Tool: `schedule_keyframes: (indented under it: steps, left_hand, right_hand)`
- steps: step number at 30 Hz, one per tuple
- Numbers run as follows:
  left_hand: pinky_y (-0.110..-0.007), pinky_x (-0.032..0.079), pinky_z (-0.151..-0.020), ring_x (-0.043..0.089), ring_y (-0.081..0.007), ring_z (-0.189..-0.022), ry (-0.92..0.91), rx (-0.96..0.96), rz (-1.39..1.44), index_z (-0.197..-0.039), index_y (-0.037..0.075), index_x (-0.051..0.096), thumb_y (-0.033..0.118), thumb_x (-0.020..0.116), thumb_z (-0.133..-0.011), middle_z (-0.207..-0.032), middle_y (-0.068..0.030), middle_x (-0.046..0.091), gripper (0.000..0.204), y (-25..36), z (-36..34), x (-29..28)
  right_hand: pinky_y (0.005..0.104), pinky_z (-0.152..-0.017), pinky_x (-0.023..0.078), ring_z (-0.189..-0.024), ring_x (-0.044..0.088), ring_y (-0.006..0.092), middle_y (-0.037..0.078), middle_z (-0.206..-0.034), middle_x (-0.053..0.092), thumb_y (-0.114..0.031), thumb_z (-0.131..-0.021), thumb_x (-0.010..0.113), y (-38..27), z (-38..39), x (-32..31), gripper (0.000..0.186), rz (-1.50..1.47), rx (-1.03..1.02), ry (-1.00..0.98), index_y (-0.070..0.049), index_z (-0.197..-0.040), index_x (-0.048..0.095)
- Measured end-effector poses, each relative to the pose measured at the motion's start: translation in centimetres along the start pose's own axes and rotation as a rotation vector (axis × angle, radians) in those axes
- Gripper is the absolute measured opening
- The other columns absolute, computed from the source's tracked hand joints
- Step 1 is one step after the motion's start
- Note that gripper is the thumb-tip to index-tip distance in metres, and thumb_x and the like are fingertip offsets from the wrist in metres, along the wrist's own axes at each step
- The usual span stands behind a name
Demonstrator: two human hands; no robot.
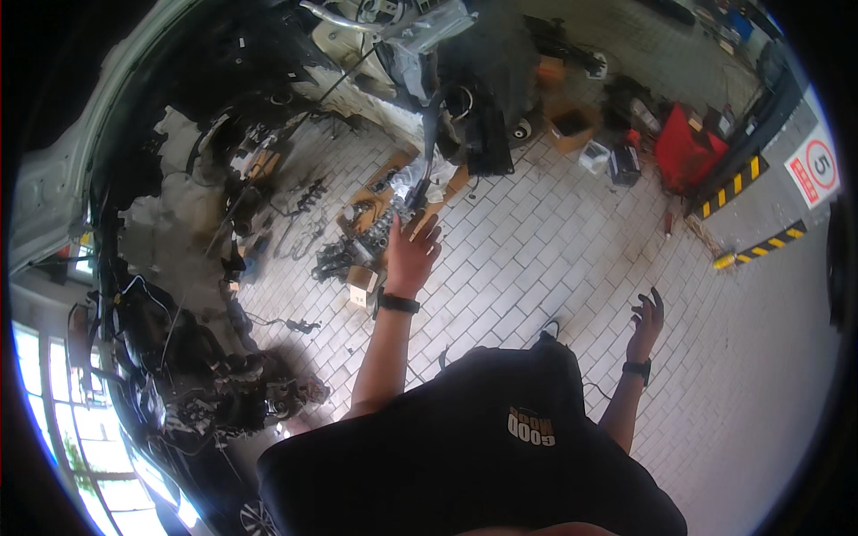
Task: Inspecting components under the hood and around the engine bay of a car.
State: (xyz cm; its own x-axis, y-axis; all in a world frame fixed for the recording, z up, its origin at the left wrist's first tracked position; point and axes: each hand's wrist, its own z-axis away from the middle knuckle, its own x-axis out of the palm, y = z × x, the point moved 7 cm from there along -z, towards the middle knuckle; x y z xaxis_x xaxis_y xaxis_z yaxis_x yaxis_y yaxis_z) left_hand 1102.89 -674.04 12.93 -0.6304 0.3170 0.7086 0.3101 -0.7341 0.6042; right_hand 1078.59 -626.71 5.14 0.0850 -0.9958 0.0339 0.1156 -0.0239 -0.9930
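My left hand (413, 259) reaches out with its fingers spread and seems to hold nothing. Just beyond its fingertips are a metal engine part (380, 234) and a dark rod-like piece (431, 134) reaching down from the car body; I cannot tell whether the fingers touch either. Crumpled clear plastic (441, 181) lies beside them on flattened cardboard (458, 186). A small cardboard box (362, 284) stands by my left wrist. Out to the right, my right hand (645, 326) hangs in the air over the tiled floor, fingers apart and holding nothing, with dark fingertips.
The stripped car body (179, 196) spans the left, with an engine assembly (268, 393) low down. More loose parts (308, 196) lie on the tiles. At the back right are an open carton (572, 123), a red container (686, 152) and a pillar with striped edging (760, 188).
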Motion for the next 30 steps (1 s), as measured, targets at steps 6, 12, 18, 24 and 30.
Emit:
schedule_keyframes:
  steps: [6, 12, 18, 24, 30]
  left_hand:
    - [-0.031, 0.044, -0.076, 0.056, -0.0188, -0.097, 0.138, 0.166, 0.186, -0.106, 0.012, 0.056, 0.045, 0.052, -0.097, -0.118, -0.0070, 0.060, 0.034, -0.5, -2.0, 1.2]
    - [-0.026, 0.044, -0.070, 0.057, -0.0150, -0.087, 0.138, 0.350, 0.143, -0.104, 0.007, 0.057, 0.048, 0.058, -0.094, -0.098, -0.0021, 0.061, 0.041, 1.6, -1.8, 1.6]
    - [-0.024, 0.039, -0.067, 0.052, -0.0122, -0.084, 0.154, 0.507, 0.111, -0.113, 0.015, 0.057, 0.048, 0.050, -0.098, -0.094, 0.0010, 0.058, 0.038, 5.0, -2.8, 1.8]
    - [-0.024, 0.038, -0.063, 0.051, -0.0110, -0.080, 0.252, 0.570, 0.243, -0.110, 0.017, 0.060, 0.048, 0.054, -0.096, -0.094, 0.0025, 0.061, 0.035, 7.3, -5.7, 0.7]
    - [-0.024, 0.037, -0.063, 0.051, -0.0101, -0.080, 0.231, 0.563, 0.278, -0.115, 0.013, 0.060, 0.045, 0.052, -0.098, -0.096, 0.0029, 0.062, 0.037, 6.4, -7.0, -1.3]
  right_hand:
    - [0.0220, -0.065, 0.042, -0.080, 0.056, 0.0090, 0.005, -0.110, 0.064, -0.024, -0.096, 0.053, -2.7, -10.8, 4.4, 0.043, 0.002, -0.031, -0.208, -0.009, -0.137, 0.050]
    - [0.0229, -0.067, 0.043, -0.079, 0.057, 0.0103, 0.005, -0.108, 0.065, -0.022, -0.097, 0.054, -4.4, -15.3, 12.0, 0.038, -0.046, -0.030, -0.392, -0.009, -0.133, 0.054]
    - [0.0222, -0.067, 0.043, -0.079, 0.058, 0.0093, 0.003, -0.105, 0.066, -0.019, -0.098, 0.054, -5.0, -15.4, 21.6, 0.032, -0.118, 0.014, -0.523, -0.009, -0.127, 0.058]
    - [0.0231, -0.070, 0.043, -0.079, 0.057, 0.0103, 0.006, -0.102, 0.066, -0.017, -0.098, 0.052, -11.5, -14.1, 29.8, 0.027, -0.083, -0.148, -0.714, -0.002, -0.119, 0.061]
    - [0.0234, -0.070, 0.043, -0.080, 0.057, 0.0097, 0.006, -0.102, 0.066, -0.014, -0.097, 0.054, -15.6, -13.9, 34.5, 0.027, 0.019, -0.186, -0.805, 0.001, -0.118, 0.061]
